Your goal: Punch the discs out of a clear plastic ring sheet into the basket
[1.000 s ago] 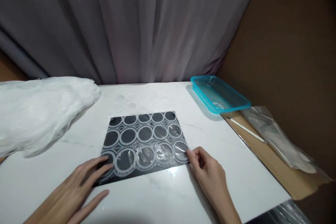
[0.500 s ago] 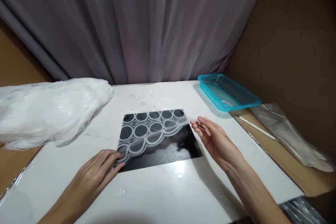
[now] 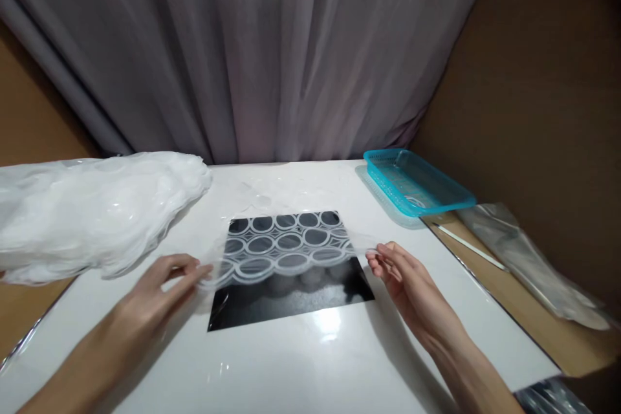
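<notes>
A thin clear sheet with white ring patterns (image 3: pixel 290 242) lies partly over a black rectangular sheet (image 3: pixel 291 297) on the white table. Its near edge is lifted and hangs between both hands. My left hand (image 3: pixel 167 288) pinches the sheet's left near corner, thumb and fingertips together, left of the black sheet. Beyond the black sheet's right edge, my right hand (image 3: pixel 405 272) pinches the right corner. The black sheet's near part shows bare.
A heap of white translucent film (image 3: pixel 97 207) covers the table's left side. At the back right is a blue basket (image 3: pixel 422 184). A white stick (image 3: pixel 470 246) and a clear plastic bag (image 3: pixel 528 265) lie on brown board to the right. A grey curtain hangs behind.
My left hand has moved left and slightly up off the black sheet, with the patterned sheet's corner. My right hand has shifted slightly right and nearer. The near edge now hangs straighter across.
</notes>
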Available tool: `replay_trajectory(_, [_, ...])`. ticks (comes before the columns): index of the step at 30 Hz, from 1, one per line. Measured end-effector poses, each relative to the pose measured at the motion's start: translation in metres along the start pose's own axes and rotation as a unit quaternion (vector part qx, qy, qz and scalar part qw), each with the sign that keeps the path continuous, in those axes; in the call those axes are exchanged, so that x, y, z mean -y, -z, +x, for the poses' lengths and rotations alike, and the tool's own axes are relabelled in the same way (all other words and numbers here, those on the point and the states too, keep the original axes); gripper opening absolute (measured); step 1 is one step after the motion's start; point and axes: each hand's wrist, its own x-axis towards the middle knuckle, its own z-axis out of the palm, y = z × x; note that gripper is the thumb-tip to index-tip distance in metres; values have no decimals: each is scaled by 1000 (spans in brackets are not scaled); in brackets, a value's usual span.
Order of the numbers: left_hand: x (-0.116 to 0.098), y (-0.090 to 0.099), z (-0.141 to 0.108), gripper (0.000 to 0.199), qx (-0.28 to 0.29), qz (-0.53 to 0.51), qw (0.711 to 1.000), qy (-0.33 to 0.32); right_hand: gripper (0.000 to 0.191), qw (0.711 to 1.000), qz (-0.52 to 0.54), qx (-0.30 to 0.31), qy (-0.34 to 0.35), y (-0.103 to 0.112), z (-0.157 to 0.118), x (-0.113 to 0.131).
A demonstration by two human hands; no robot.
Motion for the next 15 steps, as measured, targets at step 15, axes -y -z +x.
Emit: replay_trajectory(15, [-26, -35, -55, 43, 86, -62, 993, 61, 33, 786, -570, -24, 238, 45, -20, -54])
